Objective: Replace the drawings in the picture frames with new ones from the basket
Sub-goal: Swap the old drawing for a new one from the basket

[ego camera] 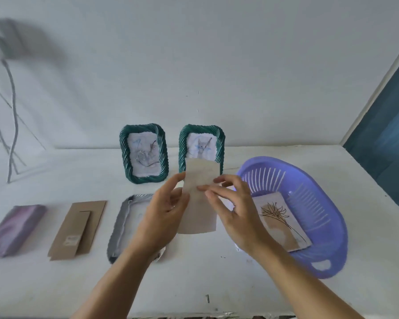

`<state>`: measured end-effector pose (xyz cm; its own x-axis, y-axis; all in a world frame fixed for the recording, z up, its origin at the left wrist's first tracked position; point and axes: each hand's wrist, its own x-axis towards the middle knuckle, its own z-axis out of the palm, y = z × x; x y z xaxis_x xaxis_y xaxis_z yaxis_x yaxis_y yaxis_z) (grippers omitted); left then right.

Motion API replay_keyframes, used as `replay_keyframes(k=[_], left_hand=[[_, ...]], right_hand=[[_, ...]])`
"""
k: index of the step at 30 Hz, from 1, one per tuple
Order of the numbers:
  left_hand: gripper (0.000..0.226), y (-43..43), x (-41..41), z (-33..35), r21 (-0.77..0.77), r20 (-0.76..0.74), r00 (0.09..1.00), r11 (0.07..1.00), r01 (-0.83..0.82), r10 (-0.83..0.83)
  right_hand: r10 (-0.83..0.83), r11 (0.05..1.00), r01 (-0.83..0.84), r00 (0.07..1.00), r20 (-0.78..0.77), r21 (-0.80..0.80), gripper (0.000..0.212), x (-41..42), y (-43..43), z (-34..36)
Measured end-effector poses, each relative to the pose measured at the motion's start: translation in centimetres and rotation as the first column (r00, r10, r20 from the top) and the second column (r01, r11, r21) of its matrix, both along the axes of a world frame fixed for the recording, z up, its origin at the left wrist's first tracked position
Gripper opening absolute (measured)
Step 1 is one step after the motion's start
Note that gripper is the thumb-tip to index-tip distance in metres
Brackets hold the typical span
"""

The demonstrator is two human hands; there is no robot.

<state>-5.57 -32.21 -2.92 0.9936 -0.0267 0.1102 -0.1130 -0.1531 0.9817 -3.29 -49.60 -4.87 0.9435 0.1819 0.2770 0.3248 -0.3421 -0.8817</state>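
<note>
Both hands raised above the table [217, 272], holding one sheet [199, 203] between them. Left hand [161, 212] pinched on the sheet's left edge, thumb in front; right hand [230, 203] pinched on its right edge with fingertips closed on the paper. Blank back of the sheet toward the camera; drawn side not visible, so whether old or new drawing cannot be told.

Far side of table: two green frames upright, left green frame [144, 153] and right green frame [202, 146], each with a drawing inside. Whether these are old or replaced drawings: cannot tell.

Near centre, partly behind the left hand: silver frame [122, 226] lying face down and open, apparently empty. Left of it, brown backing board [77, 230] lying flat, apart from the frame. Further left, a purple block [14, 229], blurred, identity unclear.

Right: purple basket [327, 238] with at least one flower drawing [279, 219] left inside.

Judgement: task in mid-course. Silver frame awaiting sheet, backing and standing up. Status of green frames unconfirmed.
</note>
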Motion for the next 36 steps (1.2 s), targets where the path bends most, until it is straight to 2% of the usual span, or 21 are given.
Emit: replay_keyframes(k=[2, 6, 10, 14, 17, 22, 27, 30, 36], left_hand=[[0.036, 2.1, -0.4, -0.2, -0.027, -0.024, 0.999, 0.999, -0.03, 0.029], [0.041, 6.3, -1.0, -0.9, -0.055, -0.089, 0.994, 0.996, -0.07, 0.065], [0.047, 10.3, -0.9, -2.0, -0.097, -0.191, 0.979, 0.992, -0.086, 0.066], [0.061, 14.1, -0.5, -4.3, 0.038, -0.241, 0.962, 0.992, -0.122, 0.127], [0.061, 15.8, -0.2, -5.0, 0.112, -0.26, 0.957, 0.989, -0.101, 0.127], [0.063, 17.5, 0.5, -4.8, 0.213, -0.25, 0.962, 0.976, -0.053, 0.107], [0.058, 18.3, 0.8, -6.0, 0.457, -0.134, 0.986, 0.889, -0.028, 0.1], [0.053, 18.3, 1.0, -7.2, 0.503, -0.086, 0.994, 0.864, -0.01, 0.062], [0.038, 18.7, 0.9, -8.8, 0.629, 0.064, 0.998, 0.776, -0.045, 0.006]], right_hand=[[0.042, 0.993, -0.039, 0.999, 0.02, -0.107, 0.025, 0.1, 1.5, -0.6], [0.144, 0.987, -0.149, 0.987, -0.073, -0.06, 0.032, 0.5, 4.7, -1.3], [0.146, 0.988, -0.149, 0.986, -0.083, -0.033, 0.036, 1.2, 8.0, -2.5], [0.097, 0.994, -0.102, 0.989, -0.116, -0.039, 0.04, 1.6, 10.6, -4.1], [0.062, 0.996, -0.071, 0.984, -0.167, -0.049, 0.04, 1.6, 11.8, -4.9], [0.057, 0.998, -0.046, 0.947, -0.315, 0.043, 0.033, 1.7, 13.2, -4.9], [-0.043, 0.997, 0.023, 0.964, -0.264, -0.079, 0.024, 2.3, 13.4, -5.6], [-0.061, 0.985, 0.024, 0.976, -0.208, -0.172, 0.026, 2.3, 13.5, -6.6], [-0.021, 0.918, 0.023, 1.0, 0.01, -0.395, 0.036, 2.3, 13.7, -8.6]])
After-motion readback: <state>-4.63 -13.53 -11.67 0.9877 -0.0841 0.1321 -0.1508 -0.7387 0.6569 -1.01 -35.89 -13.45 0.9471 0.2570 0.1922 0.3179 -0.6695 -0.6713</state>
